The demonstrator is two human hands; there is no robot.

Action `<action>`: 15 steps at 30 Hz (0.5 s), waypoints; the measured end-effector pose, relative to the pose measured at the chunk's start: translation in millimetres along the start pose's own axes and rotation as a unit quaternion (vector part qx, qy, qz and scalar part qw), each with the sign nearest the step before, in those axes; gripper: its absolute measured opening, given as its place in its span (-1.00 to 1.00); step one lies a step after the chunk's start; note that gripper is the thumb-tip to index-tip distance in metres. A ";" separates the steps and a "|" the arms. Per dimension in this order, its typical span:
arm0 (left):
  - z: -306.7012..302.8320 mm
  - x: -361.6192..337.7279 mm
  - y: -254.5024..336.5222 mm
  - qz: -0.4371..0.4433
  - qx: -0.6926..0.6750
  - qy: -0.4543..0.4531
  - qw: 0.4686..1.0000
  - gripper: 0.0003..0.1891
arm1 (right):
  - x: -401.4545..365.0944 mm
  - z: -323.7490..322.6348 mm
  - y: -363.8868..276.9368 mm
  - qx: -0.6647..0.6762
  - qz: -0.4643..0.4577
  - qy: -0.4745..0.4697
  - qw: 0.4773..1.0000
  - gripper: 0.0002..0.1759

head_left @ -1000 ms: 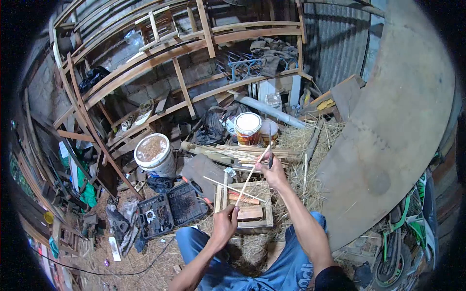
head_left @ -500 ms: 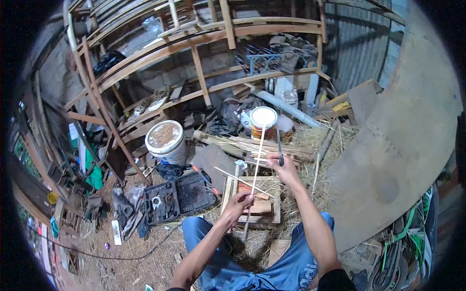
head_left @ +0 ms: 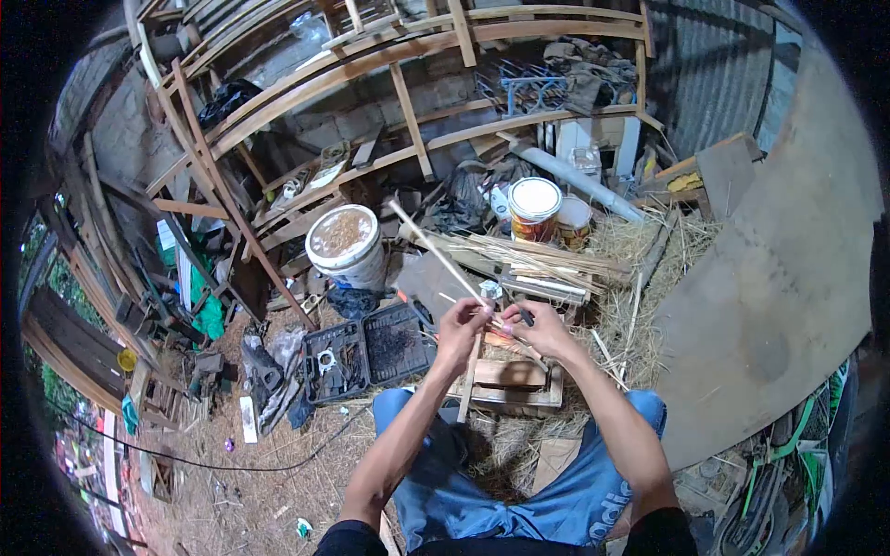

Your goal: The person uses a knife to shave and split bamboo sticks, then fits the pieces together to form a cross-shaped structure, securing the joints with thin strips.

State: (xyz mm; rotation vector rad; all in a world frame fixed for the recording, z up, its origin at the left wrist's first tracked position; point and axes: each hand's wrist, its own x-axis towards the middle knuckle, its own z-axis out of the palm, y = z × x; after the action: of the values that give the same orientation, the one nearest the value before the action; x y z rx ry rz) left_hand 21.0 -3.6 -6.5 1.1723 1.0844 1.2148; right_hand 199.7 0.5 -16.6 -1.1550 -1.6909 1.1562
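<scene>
Above a wooden box [head_left: 530,398] on the straw-strewn ground [head_left: 278,510], the left hand [head_left: 459,338] is pinching a pale wooden strip [head_left: 436,250] — its far end is slanting toward the white bucket [head_left: 357,269]. The right hand [head_left: 552,335] is gripping a dark handle [head_left: 527,317] close by; a timber rack [head_left: 411,120] is standing behind.

Littered, straw-strewn floor [head_left: 269,510] under pale light

A wooden rack [head_left: 411,120] stands before a block wall [head_left: 362,121]; corrugated sheeting [head_left: 718,83] rises at the right rear, and a broad, dull board [head_left: 769,296] fills the right side.
</scene>
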 end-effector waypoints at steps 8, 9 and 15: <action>-38.0 1.9 80.7 0.188 -0.005 0.107 0.976 -0.81 | 0.2 3.7 8.3 -0.035 0.000 0.008 0.999 -0.72; -40.6 -1.4 87.5 0.194 0.007 0.104 0.975 -0.81 | -0.2 4.2 7.6 -0.036 0.018 -0.002 0.999 -0.69; -28.0 -20.3 74.9 0.222 0.151 0.060 0.961 -0.85 | -0.1 8.1 -7.1 -0.117 0.083 0.000 0.990 -0.72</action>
State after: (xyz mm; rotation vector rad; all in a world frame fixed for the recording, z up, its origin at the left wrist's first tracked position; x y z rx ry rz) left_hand -15.6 -22.5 65.0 1.6593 1.1626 1.5147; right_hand 190.4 -3.0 -12.2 -1.4637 -1.7923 1.0768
